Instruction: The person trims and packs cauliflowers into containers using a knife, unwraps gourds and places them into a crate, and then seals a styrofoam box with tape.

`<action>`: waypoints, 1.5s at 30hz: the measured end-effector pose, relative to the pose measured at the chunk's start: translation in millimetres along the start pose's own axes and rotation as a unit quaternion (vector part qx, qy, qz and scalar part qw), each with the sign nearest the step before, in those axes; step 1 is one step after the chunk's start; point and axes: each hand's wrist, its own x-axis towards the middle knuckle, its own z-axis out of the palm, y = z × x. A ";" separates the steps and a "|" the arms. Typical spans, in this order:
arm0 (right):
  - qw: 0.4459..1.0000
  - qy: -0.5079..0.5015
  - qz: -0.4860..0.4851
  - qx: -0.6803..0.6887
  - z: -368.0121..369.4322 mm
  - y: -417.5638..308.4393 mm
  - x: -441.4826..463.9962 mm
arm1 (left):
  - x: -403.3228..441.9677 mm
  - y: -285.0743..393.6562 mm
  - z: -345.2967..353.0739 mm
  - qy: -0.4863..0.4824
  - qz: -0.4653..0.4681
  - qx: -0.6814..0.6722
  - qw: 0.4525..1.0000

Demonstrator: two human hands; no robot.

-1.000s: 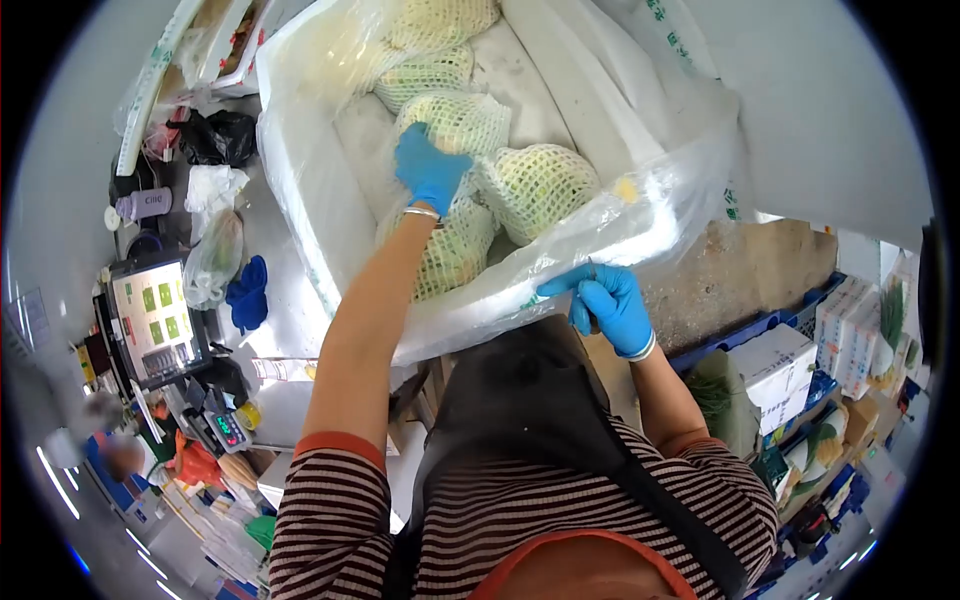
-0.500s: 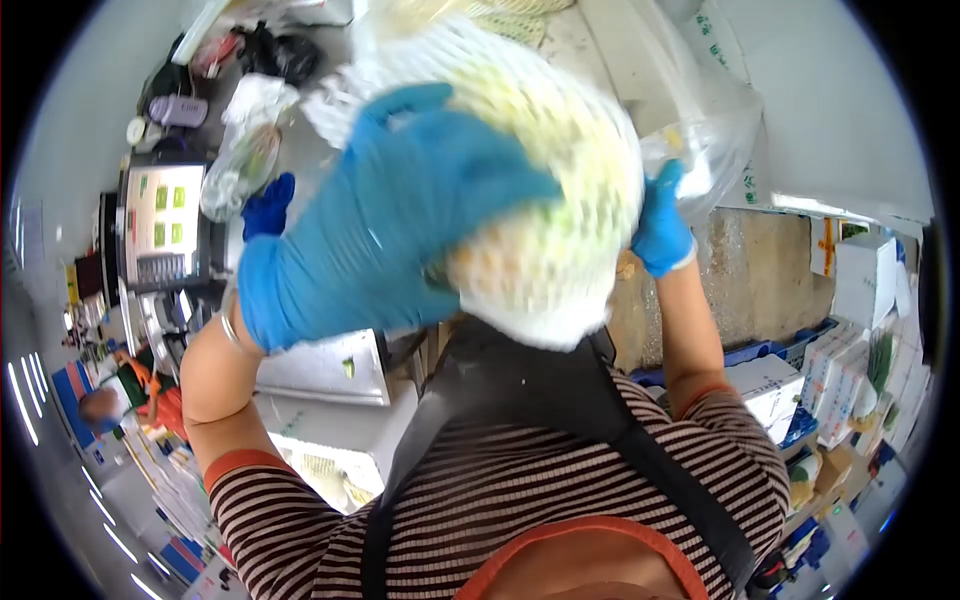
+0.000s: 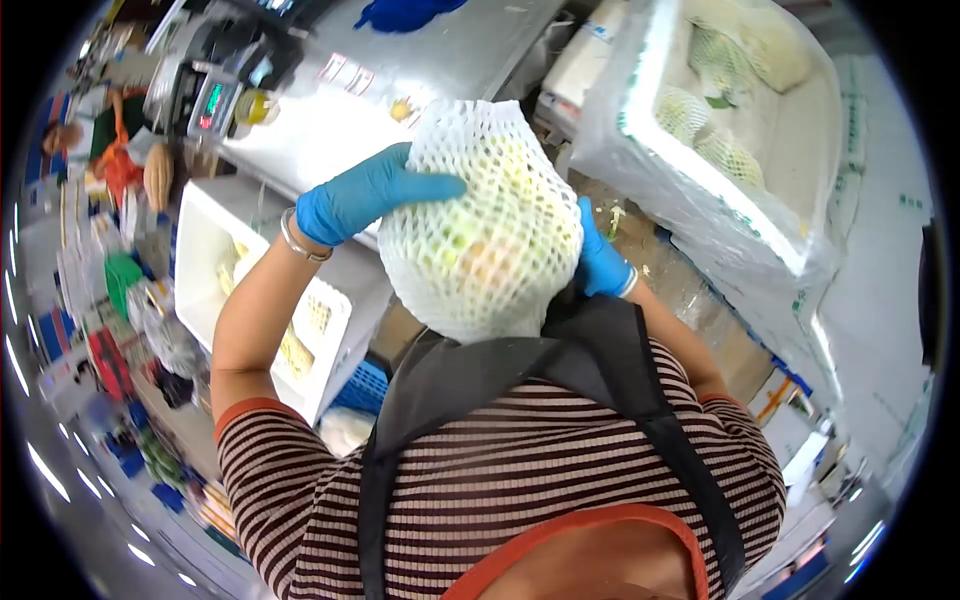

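Note:
A large, pale green, cabbage-like vegetable (image 3: pixel 485 235) in a white foam net sleeve is held up in front of my apron. A brownish-orange patch shows through the mesh near its middle. My left hand (image 3: pixel 365 195), in a blue glove, grips its upper left side, with the thumb across the net and the other fingers hidden behind. On the right side, my gloved right hand (image 3: pixel 602 255) presses against the sleeve, and most of its fingers are out of sight behind it.
A plastic-lined white foam box (image 3: pixel 700 190) at upper right holds several netted vegetables. Left of me stands a white crate (image 3: pixel 205 265) with pale produce inside. A metal table (image 3: pixel 440 60) spans the top, with a scale (image 3: pixel 213 108) at its left. A person (image 3: pixel 105 140) stands far left.
The view has swung round, bringing the foam box and scale into sight. My left hand has moved from across the vegetable's front to its left side. Both hands still hold it.

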 end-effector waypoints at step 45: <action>0.846 0.052 -0.168 -0.503 -56.6 -61.8 -18.2 | 52.1 -75.1 14.5 0.112 0.008 0.098 0.989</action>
